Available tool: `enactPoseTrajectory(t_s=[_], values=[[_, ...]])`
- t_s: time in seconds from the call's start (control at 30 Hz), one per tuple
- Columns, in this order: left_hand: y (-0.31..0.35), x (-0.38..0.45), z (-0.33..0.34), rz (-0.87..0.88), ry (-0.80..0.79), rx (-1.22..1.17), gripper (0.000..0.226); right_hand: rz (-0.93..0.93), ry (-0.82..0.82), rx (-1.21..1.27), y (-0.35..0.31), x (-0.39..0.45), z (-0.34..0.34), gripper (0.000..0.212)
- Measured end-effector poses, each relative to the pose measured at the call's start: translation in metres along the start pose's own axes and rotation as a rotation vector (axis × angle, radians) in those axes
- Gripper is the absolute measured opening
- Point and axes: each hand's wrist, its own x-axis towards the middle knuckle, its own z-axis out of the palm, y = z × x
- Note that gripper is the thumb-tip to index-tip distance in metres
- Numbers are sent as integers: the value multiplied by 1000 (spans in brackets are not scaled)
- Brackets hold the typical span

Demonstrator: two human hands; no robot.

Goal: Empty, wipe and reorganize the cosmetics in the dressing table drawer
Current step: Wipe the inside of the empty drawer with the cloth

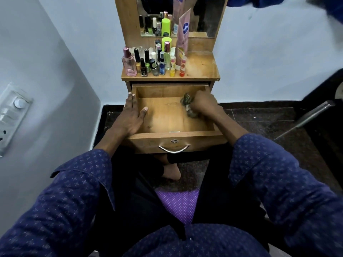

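Observation:
The wooden drawer [176, 134] of the dressing table stands pulled out, with nothing inside but a cloth. My right hand [203, 104] grips a crumpled patterned cloth [188, 106] and presses it on the drawer floor near the right wall. My left hand [132, 115] rests flat on the drawer's left wall, fingers straight, thumb inside the drawer. Several cosmetics stand on the tabletop [200, 67]: a pink perfume bottle [129, 64], nail polish bottles [143, 66], a neon green bottle [166, 44] and a tall pink tube [182, 38].
A mirror [204, 15] rises behind the tabletop. The right half of the tabletop is bare wood. A switchboard [13, 112] is on the left wall. A metal chair leg [311, 115] slants at the right over dark floor. I sit on a purple dotted seat [181, 203].

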Motion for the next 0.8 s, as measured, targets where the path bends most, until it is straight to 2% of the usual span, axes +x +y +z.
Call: enactPoseTrajectory(t_s=[0.03,0.07,0.17,0.23,0.37,0.47,0.57,0.63,0.7,0.8], values=[[1,0,0,1,2,7,82,-15,151,-68,-3,1,7,21],[1,0,0,3,4,13,82,-7,206,-159,-6,4,16,21],[1,-1,0,14,4,31,82,95,117,-321,-26,14,39,31],[-1,1,1,35,1,39,83,104,143,-261,-42,23,44,33],[-5,4,2,47,27,43,82,45,199,-87,-87,27,48,17],[-5,6,3,49,35,38,79,48,172,253,-124,26,64,10],[-6,5,4,58,44,35,77,248,120,906,-137,29,68,7],[-7,5,4,68,54,32,76,352,-3,1294,-126,21,57,32],[-8,5,3,74,62,33,76,303,-57,1453,-104,8,42,44],[-11,7,3,93,60,44,77,421,72,1523,-55,3,26,47]])
